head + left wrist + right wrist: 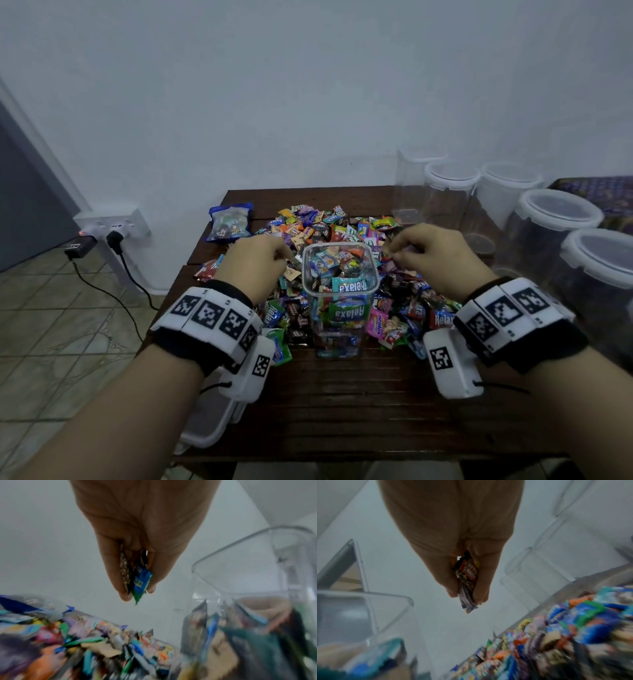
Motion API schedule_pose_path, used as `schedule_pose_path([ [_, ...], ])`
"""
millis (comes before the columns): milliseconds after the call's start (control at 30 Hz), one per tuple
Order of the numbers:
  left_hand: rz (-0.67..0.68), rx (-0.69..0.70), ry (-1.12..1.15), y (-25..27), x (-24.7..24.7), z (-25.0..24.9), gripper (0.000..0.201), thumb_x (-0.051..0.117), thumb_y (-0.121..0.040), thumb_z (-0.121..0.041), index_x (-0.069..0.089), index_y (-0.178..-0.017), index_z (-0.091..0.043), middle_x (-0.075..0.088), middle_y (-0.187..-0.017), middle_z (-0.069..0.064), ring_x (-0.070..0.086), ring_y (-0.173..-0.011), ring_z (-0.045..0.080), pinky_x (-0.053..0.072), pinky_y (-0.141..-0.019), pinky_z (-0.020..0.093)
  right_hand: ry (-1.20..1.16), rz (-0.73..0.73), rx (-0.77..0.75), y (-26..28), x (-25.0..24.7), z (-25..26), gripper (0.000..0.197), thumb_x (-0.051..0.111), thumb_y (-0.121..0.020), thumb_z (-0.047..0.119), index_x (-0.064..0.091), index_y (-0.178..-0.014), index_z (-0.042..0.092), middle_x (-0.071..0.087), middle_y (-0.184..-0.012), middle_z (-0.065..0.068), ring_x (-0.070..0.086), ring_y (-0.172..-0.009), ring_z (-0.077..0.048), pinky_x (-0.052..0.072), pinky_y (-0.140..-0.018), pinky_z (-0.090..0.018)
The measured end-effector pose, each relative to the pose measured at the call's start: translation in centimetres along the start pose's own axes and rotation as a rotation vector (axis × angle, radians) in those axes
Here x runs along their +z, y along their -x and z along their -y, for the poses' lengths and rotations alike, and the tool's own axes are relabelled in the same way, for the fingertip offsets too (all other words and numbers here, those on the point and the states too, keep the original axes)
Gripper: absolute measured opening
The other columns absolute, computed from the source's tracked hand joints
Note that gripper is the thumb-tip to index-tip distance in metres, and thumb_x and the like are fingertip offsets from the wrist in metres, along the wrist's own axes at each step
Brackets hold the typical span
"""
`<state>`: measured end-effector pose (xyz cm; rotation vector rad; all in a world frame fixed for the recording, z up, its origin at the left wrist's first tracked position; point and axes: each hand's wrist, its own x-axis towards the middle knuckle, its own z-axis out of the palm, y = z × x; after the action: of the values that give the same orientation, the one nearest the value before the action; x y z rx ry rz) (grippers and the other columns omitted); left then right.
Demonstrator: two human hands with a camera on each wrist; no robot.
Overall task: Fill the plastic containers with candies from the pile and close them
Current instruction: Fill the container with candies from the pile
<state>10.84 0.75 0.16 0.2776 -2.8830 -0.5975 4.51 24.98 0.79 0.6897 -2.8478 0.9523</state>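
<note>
Two forearms nearest the head camera, each banded with a marker-covered wrist unit (212, 317). At the near left edge of the dark wooden worktop (342, 411), a flat container with a white lid (205, 428), partly under the left forearm.

Further in, at worktop centre: clear square plastic container (339, 298), upright, lid off, filled with wrapped candies almost to the rim. Surrounded on the left, right and far sides by the candy pile (325, 226).

Left hand (255, 263) just left of the container rim, above the pile. Grip closed: fingers (111, 566) and thumb pinching several candies, including a blue-and-green wrapper (141, 584), tips pointing down.

Right hand (431, 255) just right of the container rim, above the pile. Grip closed: fingertips pinching a dark candy with an orange label (468, 573) plus at least one more wrapper behind it.

Beyond the pile, at the far left: blue candy bag (229, 222), lying flat. Along the far right: row of empty clear containers (448, 195), some with white lids fitted, the nearest of them close to the right wrist. Behind, a plain white wall (308, 85). Low on the left, a wall socket (113, 224) with plugs and black cables running to the tiled floor (51, 325).
</note>
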Motion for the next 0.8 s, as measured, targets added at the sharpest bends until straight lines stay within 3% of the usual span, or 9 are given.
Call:
schedule_pose_path([
  [100,-0.108,0.011,0.107,0.1,-1.1,-0.5,0.017,0.055,-0.093,-0.015,0.069,-0.101,-0.019,0.059,-0.093,-0.006,0.054,-0.079,0.010,0.039,-0.073,0.022,-0.051,-0.091,-0.082,0.0,-1.2,1.3,0.011,0.064,-0.085,0.013,0.067,-0.087,0.023,0.049,-0.076,0.022,0.049,-0.071,0.006,0.033,-0.063,-0.005],
  [200,-0.192,0.037,0.222,0.4,-2.1,-1.1,0.015,0.057,-0.092,-0.015,0.069,-0.098,-0.019,0.061,-0.089,-0.005,0.055,-0.073,0.007,0.039,-0.066,0.017,-0.118,-0.139,-0.188,0.2,-1.8,2.8,0.017,0.066,-0.083,0.011,0.062,-0.081,0.028,0.051,-0.076,0.022,0.049,-0.072,0.017,0.031,-0.063,0.003],
  [333,-0.245,0.072,0.428,0.9,-2.9,-1.9,0.013,0.059,-0.090,-0.013,0.068,-0.090,-0.023,0.066,-0.085,-0.003,0.062,-0.082,0.016,0.048,-0.076,0.030,-0.185,-0.119,-0.290,0.7,-1.4,4.8,0.015,0.068,-0.081,0.009,0.067,-0.084,0.024,0.060,-0.087,0.013,0.051,-0.075,0.009,0.034,-0.070,-0.001],
  [433,-0.253,0.105,0.523,1.3,-3.3,-2.5,0.019,0.060,-0.089,-0.013,0.066,-0.083,-0.030,0.065,-0.081,-0.007,0.063,-0.083,0.018,0.051,-0.076,0.035,-0.176,-0.070,-0.345,1.0,-0.7,5.8,0.020,0.067,-0.082,0.009,0.064,-0.082,0.029,0.056,-0.084,0.018,0.053,-0.076,0.004,0.035,-0.070,-0.003],
  [567,-0.255,0.141,0.606,1.7,-3.6,-3.3,0.026,0.060,-0.089,-0.011,0.062,-0.079,-0.034,0.065,-0.079,-0.010,0.064,-0.078,0.016,0.051,-0.071,0.029,-0.071,-0.006,-0.390,1.1,0.4,6.4,0.011,0.064,-0.084,0.011,0.070,-0.090,0.018,0.058,-0.090,0.012,0.053,-0.080,-0.006,0.035,-0.072,-0.005],
  [700,-0.250,0.166,0.624,1.7,-3.4,-3.6,0.027,0.061,-0.088,-0.011,0.062,-0.079,-0.035,0.065,-0.079,-0.011,0.064,-0.084,0.015,0.050,-0.075,0.029,-0.033,0.002,-0.415,1.3,1.1,6.4,0.014,0.064,-0.085,0.009,0.070,-0.096,0.014,0.063,-0.105,0.002,0.056,-0.096,-0.012,0.039,-0.083,-0.020],
  [800,-0.242,0.177,0.648,1.7,-3.1,-3.8,0.027,0.061,-0.088,-0.010,0.063,-0.078,-0.035,0.065,-0.079,-0.011,0.064,-0.083,0.013,0.049,-0.074,0.028,-0.050,-0.016,-0.414,1.5,1.3,6.3,0.021,0.064,-0.085,0.010,0.068,-0.106,0.013,0.060,-0.117,0.000,0.054,-0.107,-0.014,0.039,-0.086,-0.016],
])
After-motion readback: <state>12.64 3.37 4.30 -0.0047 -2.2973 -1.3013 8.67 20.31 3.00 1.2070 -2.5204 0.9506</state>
